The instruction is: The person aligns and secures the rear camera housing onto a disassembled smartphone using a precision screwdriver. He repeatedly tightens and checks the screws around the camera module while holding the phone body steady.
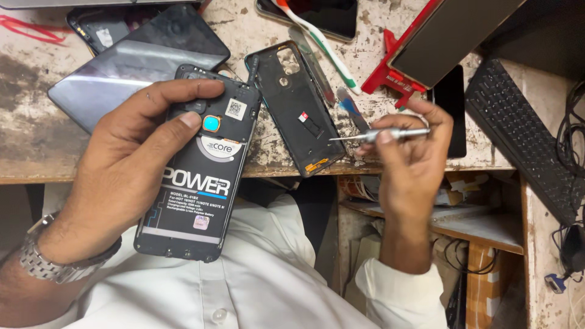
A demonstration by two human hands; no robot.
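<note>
Left hand (125,167) wrapped around an opened phone (198,176), back cover off, battery showing, thumb and forefinger pressed near its top; held tilted over the lap, just off the table edge. Metal watch (46,259) on that wrist. Right hand (411,155) pinching a slim silver screwdriver (381,134), tip pointing left toward a removed back cover (292,106) lying on the worn table (36,140). Beyond: a dark tablet (134,61) beside the phone's top, a white-and-green toothbrush (320,42), a red stand (396,76), a black keyboard (524,140) at far right.
</note>
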